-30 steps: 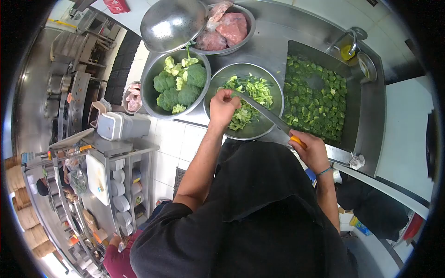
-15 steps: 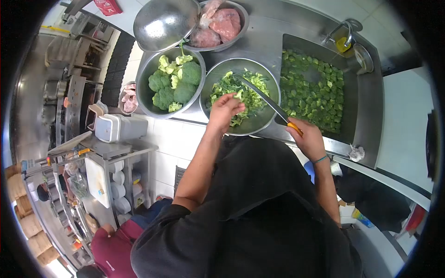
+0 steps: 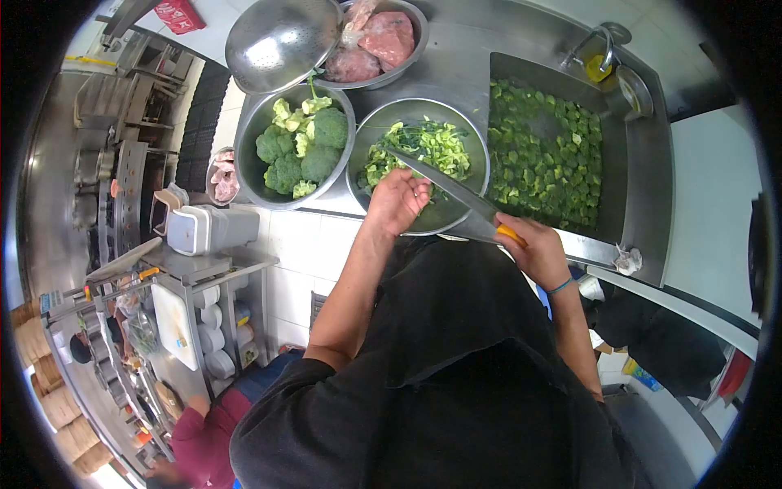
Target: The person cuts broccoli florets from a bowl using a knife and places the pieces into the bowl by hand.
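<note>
My right hand (image 3: 536, 248) is wrapped round the yellow handle of a long knife (image 3: 456, 191). Its blade slants over a metal bowl (image 3: 484, 183), with the tip pointing to the upper left. In that bowl lie chopped green broccoli pieces and leaves (image 3: 444, 148). My left hand (image 3: 399, 202) is over the bowl's near left side, fingers curled in close to the blade; whatever they may hold is hidden. Left of it, a second metal bowl (image 3: 241, 167) contains large broccoli heads (image 3: 283, 173) and pale stems.
The sink (image 3: 627, 175) on the right holds many broccoli florets (image 3: 542, 163) in water, below a faucet (image 3: 604, 45). Behind the bowls are a bowl of bagged raw meat (image 3: 383, 45) and an upturned perforated metal bowl (image 3: 281, 41). A person in a maroon top (image 3: 208, 436) is at lower left.
The knife blade has moved left and down, nearer my left hand. My left hand has turned, its palm now facing up more. The co-worker's arm at lower left has shifted.
</note>
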{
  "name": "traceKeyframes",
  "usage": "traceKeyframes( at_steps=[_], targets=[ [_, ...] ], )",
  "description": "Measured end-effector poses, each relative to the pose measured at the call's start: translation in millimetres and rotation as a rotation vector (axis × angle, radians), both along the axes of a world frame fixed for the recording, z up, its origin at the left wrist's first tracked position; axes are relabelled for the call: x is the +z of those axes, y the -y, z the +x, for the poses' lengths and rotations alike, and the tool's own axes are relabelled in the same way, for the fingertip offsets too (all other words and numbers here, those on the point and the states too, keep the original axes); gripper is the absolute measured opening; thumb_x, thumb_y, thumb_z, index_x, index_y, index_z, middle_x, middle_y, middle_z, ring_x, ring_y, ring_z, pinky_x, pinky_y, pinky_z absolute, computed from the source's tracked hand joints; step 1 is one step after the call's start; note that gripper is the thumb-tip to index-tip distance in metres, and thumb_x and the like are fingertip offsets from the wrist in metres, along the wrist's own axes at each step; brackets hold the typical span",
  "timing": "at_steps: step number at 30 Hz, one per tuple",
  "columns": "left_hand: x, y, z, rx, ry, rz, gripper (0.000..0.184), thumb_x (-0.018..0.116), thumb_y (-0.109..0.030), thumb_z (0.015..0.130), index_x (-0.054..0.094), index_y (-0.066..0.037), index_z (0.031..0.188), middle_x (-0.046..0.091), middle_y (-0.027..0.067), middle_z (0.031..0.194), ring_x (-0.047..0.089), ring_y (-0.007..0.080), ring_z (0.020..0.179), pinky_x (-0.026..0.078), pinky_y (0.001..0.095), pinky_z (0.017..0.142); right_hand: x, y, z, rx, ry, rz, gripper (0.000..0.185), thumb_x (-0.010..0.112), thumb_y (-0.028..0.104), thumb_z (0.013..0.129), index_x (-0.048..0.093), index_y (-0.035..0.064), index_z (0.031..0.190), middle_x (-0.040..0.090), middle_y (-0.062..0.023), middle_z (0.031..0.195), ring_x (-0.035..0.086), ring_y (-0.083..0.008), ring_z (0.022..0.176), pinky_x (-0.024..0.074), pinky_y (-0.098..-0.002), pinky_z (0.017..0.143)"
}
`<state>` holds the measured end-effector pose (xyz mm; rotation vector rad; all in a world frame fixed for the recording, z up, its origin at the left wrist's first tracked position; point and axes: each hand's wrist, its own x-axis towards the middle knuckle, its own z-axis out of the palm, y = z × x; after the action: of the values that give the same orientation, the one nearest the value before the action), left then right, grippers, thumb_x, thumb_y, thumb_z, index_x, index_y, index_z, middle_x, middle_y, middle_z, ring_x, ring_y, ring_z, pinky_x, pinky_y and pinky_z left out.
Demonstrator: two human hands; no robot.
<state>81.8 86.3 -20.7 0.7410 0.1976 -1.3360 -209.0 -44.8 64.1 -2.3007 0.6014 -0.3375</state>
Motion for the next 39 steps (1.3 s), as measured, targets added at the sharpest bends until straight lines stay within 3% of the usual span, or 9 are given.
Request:
traceKeyframes(
  at_steps=[10, 16, 20, 23, 26, 28, 30, 33, 39],
  targets=[
    [0.2, -7.6, -10.9, -0.185, -0.213, -0.211, 0.03, 0.057, -0.028, 0.099, 0.063, -0.001, 0.113, 0.062, 0.0093, 0.092, 0.053, 0.0137, 0.075, 0.05, 0.0273, 0.067, -5.1, 12.8, 5.5, -0.087, -0.027, 0.104, 0.038, 0.079, 0.026, 0.097, 0.074, 0.0034, 0.126, 0.078, -0.0199, 0.115, 0.077, -0.0373, 0.099, 0.0602, -0.0407, 0.087],
    [-4.2, 16.0, -27.5, -0.177, 0.428, 0.26, 0.034, 0.063, -0.024, 0.102, 0.059, 0.001, 0.126, 0.063, 0.0124, 0.099, 0.059, 0.0166, 0.081, 0.059, 0.0327, 0.076, 9.9, 13.3, -7.9, -0.237, -0.047, 0.203, 0.036, 0.079, 0.02, 0.098, 0.072, 0.0011, 0.128, 0.078, -0.0205, 0.116, 0.079, -0.031, 0.1, 0.0603, -0.0362, 0.087],
    [26.3, 44.0, -55.8, -0.362, 0.222, -0.109, 0.066, 0.064, -0.008, 0.104, 0.035, -0.001, 0.163, 0.06, 0.0248, 0.142, 0.069, 0.0337, 0.118, 0.058, 0.0448, 0.109, 8.8, 22.0, -20.2, -0.327, -0.021, 0.151, 0.038, 0.079, 0.019, 0.098, 0.072, 0.0006, 0.13, 0.079, -0.0217, 0.112, 0.079, -0.0256, 0.098, 0.0598, -0.0345, 0.086],
    [45.4, 61.4, -63.3, -0.226, 0.174, -0.328, 0.071, 0.061, -0.006, 0.106, 0.027, -0.008, 0.169, 0.052, 0.0267, 0.154, 0.064, 0.0377, 0.131, 0.057, 0.0463, 0.111, 13.9, 25.3, -27.4, -0.379, -0.019, 0.119, 0.037, 0.079, 0.02, 0.098, 0.073, 0.0007, 0.13, 0.079, -0.021, 0.111, 0.078, -0.0243, 0.097, 0.0596, -0.0343, 0.086],
    [34.7, 62.2, -30.6, -0.378, 0.591, -0.164, 0.066, 0.061, -0.006, 0.105, 0.036, -0.01, 0.166, 0.057, 0.0229, 0.15, 0.067, 0.0348, 0.127, 0.057, 0.0448, 0.108, 14.9, 26.5, -34.3, -0.393, -0.001, 0.109, 0.037, 0.079, 0.02, 0.098, 0.073, 0.0013, 0.13, 0.079, -0.0207, 0.11, 0.078, -0.0248, 0.096, 0.0596, -0.0342, 0.085],
    [5.0, 49.5, 1.8, -0.445, 1.34, 0.165, 0.038, 0.067, -0.02, 0.103, 0.069, -0.007, 0.138, 0.073, 0.0191, 0.132, 0.074, 0.0288, 0.112, 0.059, 0.0409, 0.097, 19.7, 22.5, -40.0, -0.408, -0.013, 0.103, 0.037, 0.079, 0.02, 0.098, 0.073, 0.0015, 0.13, 0.079, -0.0206, 0.11, 0.078, -0.025, 0.095, 0.0595, -0.0337, 0.084],
    [4.0, 23.2, 28.7, -0.483, 1.804, 0.446, 0.036, 0.069, -0.025, 0.097, 0.074, -0.008, 0.128, 0.075, 0.0187, 0.126, 0.073, 0.0352, 0.115, 0.058, 0.0429, 0.099, 22.3, 17.8, -41.7, -0.42, -0.038, 0.121, 0.037, 0.079, 0.02, 0.099, 0.072, 0.0016, 0.13, 0.079, -0.0206, 0.11, 0.078, -0.0254, 0.095, 0.0595, -0.0332, 0.083],
    [1.1, 7.4, 35.9, -0.74, 1.921, 0.717, 0.08, 0.084, -0.04, 0.085, 0.054, -0.013, 0.154, 0.053, 0.024, 0.157, 0.056, 0.0428, 0.14, 0.047, 0.048, 0.117, 15.3, 11.0, -42.9, -0.438, -0.063, 0.19, 0.037, 0.079, 0.021, 0.099, 0.072, 0.0017, 0.13, 0.079, -0.0199, 0.111, 0.078, -0.026, 0.094, 0.0594, -0.0326, 0.082],
    [-31.4, 47.9, 21.6, -0.824, 2.133, 0.557, 0.117, 0.094, -0.053, 0.07, 0.037, -0.017, 0.166, 0.027, 0.0222, 0.173, 0.032, 0.0456, 0.157, 0.034, 0.0622, 0.124, 10.7, 10.1, -32.5, -0.362, -0.058, 0.189, 0.036, 0.079, 0.021, 0.099, 0.071, 0.0019, 0.129, 0.079, -0.0189, 0.113, 0.078, -0.0276, 0.096, 0.0593, -0.0342, 0.083]
  ],
)
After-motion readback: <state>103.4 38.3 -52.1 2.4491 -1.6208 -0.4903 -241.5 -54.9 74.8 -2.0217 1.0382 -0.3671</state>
